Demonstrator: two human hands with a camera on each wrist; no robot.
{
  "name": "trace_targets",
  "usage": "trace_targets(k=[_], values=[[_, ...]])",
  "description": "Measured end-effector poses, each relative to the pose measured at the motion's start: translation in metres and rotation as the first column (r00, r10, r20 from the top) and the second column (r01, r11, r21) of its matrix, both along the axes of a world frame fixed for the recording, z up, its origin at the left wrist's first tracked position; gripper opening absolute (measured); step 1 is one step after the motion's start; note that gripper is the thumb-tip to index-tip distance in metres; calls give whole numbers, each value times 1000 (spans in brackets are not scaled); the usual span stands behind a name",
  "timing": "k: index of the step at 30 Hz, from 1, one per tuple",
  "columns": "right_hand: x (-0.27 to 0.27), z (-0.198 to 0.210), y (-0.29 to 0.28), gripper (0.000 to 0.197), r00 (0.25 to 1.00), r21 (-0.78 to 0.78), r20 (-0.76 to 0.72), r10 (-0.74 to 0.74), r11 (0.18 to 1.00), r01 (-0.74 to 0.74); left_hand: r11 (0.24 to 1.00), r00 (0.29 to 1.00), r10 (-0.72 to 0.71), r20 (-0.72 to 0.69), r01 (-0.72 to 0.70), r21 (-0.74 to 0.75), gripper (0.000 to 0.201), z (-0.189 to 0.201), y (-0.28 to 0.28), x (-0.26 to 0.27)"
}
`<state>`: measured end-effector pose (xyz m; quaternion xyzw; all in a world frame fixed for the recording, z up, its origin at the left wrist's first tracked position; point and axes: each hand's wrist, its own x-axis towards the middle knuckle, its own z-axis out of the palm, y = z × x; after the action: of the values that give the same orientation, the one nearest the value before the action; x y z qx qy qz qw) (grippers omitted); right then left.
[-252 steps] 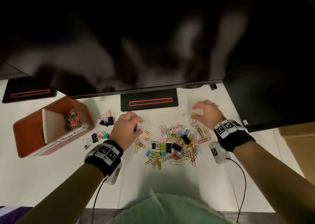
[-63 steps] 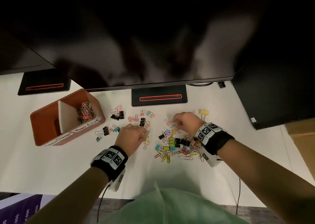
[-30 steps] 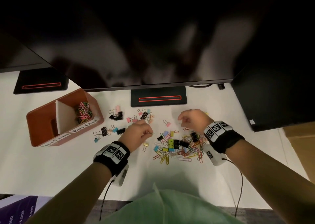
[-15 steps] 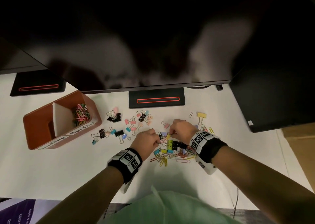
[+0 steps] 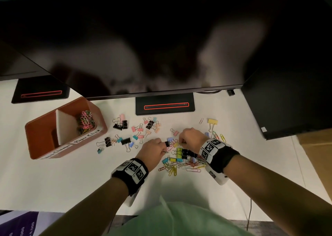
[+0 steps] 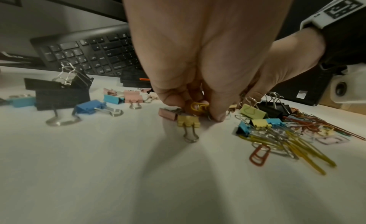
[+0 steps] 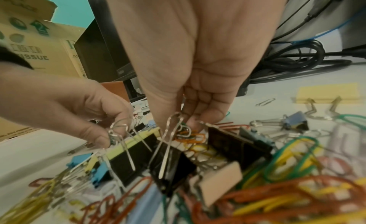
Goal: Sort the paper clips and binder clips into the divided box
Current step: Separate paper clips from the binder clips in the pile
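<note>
The brown divided box [image 5: 100, 126] stands at the left, with coloured paper clips [image 5: 85, 121] in its right compartment. A mixed pile of clips [image 5: 181, 161] lies in the middle. My left hand [image 5: 164, 147] reaches into the pile's left edge and pinches the wire handle of a small black binder clip [image 5: 167, 143]; a yellow paper clip [image 6: 200, 107] sits among its curled fingers. My right hand [image 5: 180, 143] is curled over the top of the pile, its fingertips [image 7: 193, 123] pinching into orange and green paper clips [image 7: 190, 135]. Loose binder clips [image 5: 125, 133] are spread between box and pile.
A large monitor [image 5: 143, 47] overhangs the white desk, its base [image 5: 165, 106] behind the clips. A keyboard [image 6: 95, 55] lies beyond. A big yellow binder clip [image 5: 212, 121] sits at the far right, near a black case [image 5: 287, 101] and a cardboard box [image 5: 316, 154].
In the last second my left hand moved right into the pile and my right hand came down and left to meet it. Both now pinch into the clips close together.
</note>
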<state>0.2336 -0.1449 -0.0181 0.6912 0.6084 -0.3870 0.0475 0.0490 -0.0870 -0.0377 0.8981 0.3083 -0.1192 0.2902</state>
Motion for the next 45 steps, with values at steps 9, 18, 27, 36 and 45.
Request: trace_targets(k=[9,18,27,36,45], values=[[70,11,-3,16,960,144,-13,-278,950,277,985,981,155,120,-144,-95,23,2,-9,4],[90,-2,10,27,956,32,115,-268,963,266,976,969,217,121,-219,-2,18,1,-7,27],[72,2,12,22,979,8,198,-42,999,41,986,972,155,178,-165,39,9,-2,0,25],[49,6,11,24,991,-26,126,-39,999,43,984,981,177,83,-177,-4,18,0,8,12],[37,12,14,23,993,-22,111,-39,999,42,994,997,80,-18,-79,81,15,0,7,5]])
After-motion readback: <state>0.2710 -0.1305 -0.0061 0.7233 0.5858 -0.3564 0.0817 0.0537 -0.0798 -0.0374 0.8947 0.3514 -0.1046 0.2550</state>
